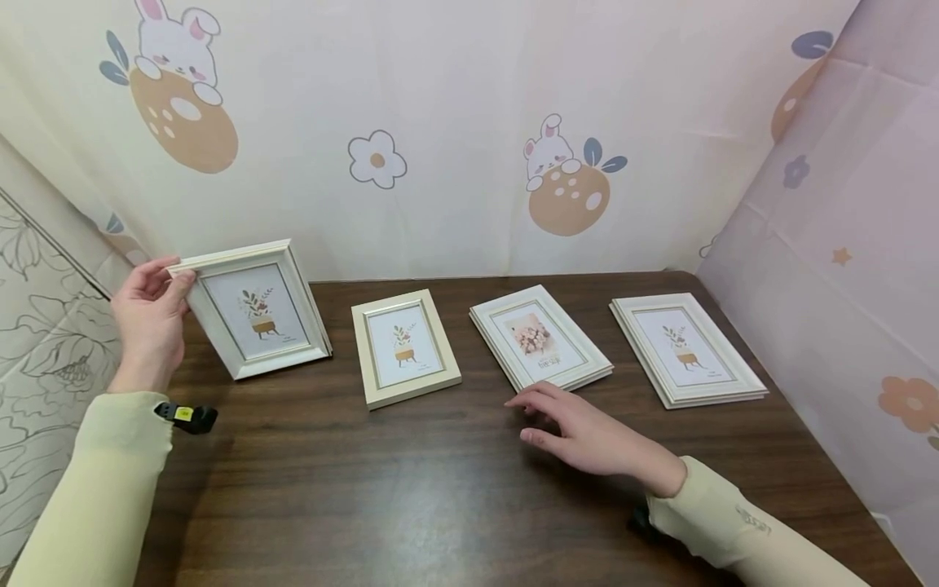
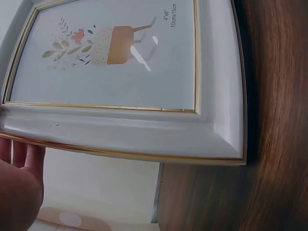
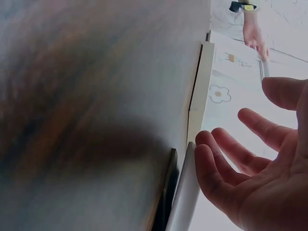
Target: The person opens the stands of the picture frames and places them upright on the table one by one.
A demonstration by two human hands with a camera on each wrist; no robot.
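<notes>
My left hand (image 1: 152,322) grips a white picture frame (image 1: 220,326) by its upper left corner, thumb on the front and fingers behind. That frame is tipped up at the far left, with a potted-plant print facing me; its lower edge is at or close to the tabletop. Gold inner trim and a size label show on the picture frame (image 2: 216,86) in the left wrist view. Relaxed and holding nothing, my right hand (image 1: 587,428) hovers by the near edge of a white picture frame (image 1: 487,318) with a flower print. In the right wrist view the right hand's fingers (image 3: 245,154) are spread apart.
A cream picture frame (image 1: 370,359) lies left of the middle, and another white one (image 1: 638,342) lies at the right; both have plant prints. The two right-hand white frames show layered edges. A brown wooden table (image 1: 367,489) meets a rabbit-print curtain (image 1: 455,228) behind.
</notes>
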